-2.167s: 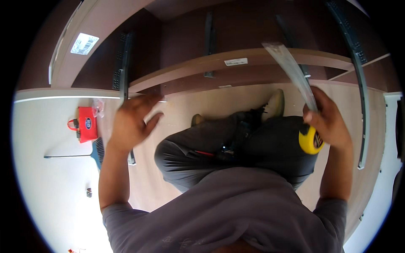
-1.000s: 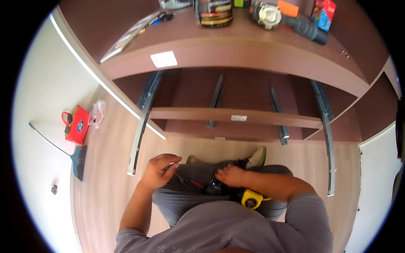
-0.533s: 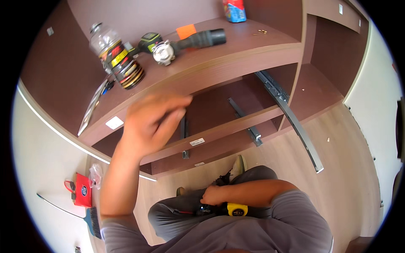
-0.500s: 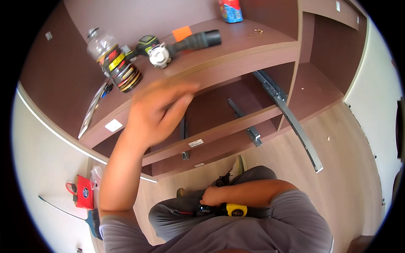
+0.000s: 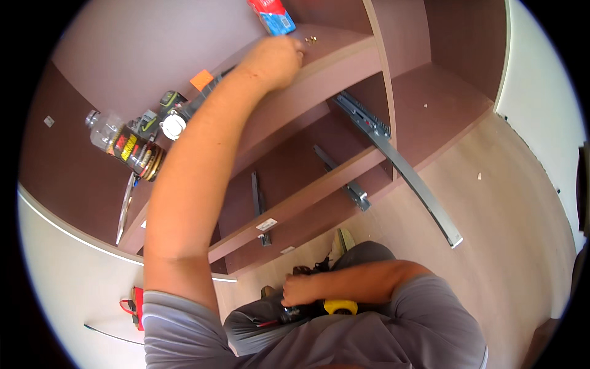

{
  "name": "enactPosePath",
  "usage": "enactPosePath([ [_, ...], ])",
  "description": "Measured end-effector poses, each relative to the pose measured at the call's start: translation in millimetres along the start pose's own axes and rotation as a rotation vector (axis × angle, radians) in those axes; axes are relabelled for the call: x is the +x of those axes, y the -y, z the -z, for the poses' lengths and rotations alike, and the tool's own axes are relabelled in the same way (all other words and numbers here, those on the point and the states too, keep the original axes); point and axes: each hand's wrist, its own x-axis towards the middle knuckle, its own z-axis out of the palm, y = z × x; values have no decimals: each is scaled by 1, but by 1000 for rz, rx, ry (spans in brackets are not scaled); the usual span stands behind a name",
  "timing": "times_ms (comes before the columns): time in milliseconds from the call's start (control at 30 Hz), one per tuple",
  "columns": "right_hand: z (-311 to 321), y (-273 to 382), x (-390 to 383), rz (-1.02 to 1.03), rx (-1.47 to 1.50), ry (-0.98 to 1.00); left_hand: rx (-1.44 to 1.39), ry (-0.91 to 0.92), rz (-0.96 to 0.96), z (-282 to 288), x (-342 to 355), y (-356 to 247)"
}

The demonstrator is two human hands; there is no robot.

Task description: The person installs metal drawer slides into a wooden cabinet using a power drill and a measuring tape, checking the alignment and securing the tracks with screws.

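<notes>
Small brass-coloured screws (image 5: pixel 311 40) lie on the smooth brown laminate shelf (image 5: pixel 344 58), just beside the left hand (image 5: pixel 275 59), whose fingers curl toward them; whether they pinch 1 is hard to tell. A red and blue packet (image 5: pixel 272 13), cut off at the top, stands near. Down at the lap, the right hand (image 5: pixel 299 289) closes around a dark tool, touching a yellow tape measure (image 5: pixel 340 306), half hidden

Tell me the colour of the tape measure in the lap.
Yellow tape measure, head view.
</notes>
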Motion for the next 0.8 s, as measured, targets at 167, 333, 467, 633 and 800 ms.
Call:
enactPosePath([
  [167,59,-31,-21,-83,174,-199,108,-69,-45,3,-10,26],
  [333,85,-45,-36,-113,760,-416,-92,-328,-113,16,-68,24],
  [467,104,-45,-46,-18,1194,-418,-234,-395,-114,37,-202,18],
  [633,94,-53,-37,187,999,-650,-1096,-347,348,2,-386,86],
  [800,117,-46,-44,-118,1334,-532,-1494,-568,1079,-117,-518,80],
])
